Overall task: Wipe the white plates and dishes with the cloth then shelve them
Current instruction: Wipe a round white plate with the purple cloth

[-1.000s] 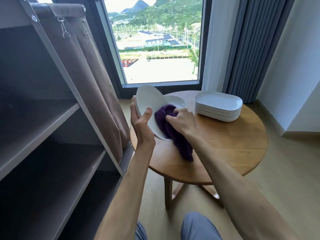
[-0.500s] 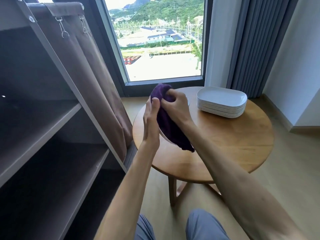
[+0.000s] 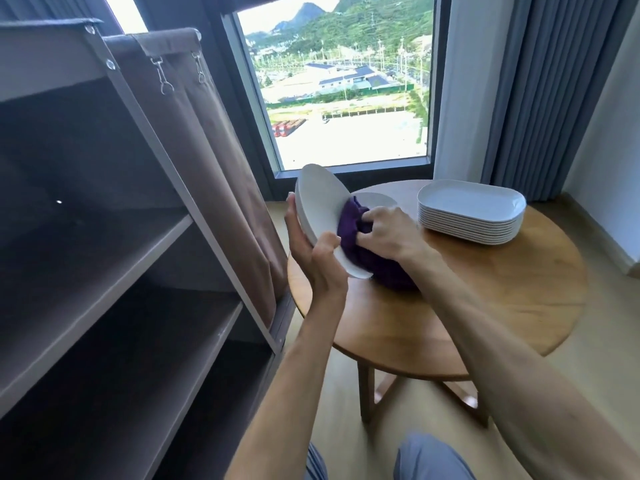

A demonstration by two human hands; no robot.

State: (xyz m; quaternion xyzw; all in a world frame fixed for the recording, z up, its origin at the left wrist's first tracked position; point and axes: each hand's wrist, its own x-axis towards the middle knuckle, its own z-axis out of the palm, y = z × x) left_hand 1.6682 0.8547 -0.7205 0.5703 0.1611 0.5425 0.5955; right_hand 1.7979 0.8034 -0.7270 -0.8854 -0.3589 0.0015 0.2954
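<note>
A person sits beside a round wooden table [image 3: 502, 306] near a window [image 3: 343, 81], with only forearms, hands and knees in view. The left hand [image 3: 313, 251] holds a white oval plate [image 3: 320, 202] tilted steeply on edge above the table's near-left side, fingers curled behind it and thumb over its front rim. The right hand [image 3: 388, 232] grips a bunched purple cloth [image 3: 349, 225] and presses it against the plate's inner face; the rest of the cloth hangs down to the tabletop. Behind the cloth, part of another white dish [image 3: 379, 199] shows on the table. To the right, near the far edge, sits a stack of white rectangular dishes [image 3: 471, 213], about 9 high. On the left stands a brown fabric shelf unit [image 3: 114, 258] with its curtain [image 3: 214, 174] drawn aside.
</note>
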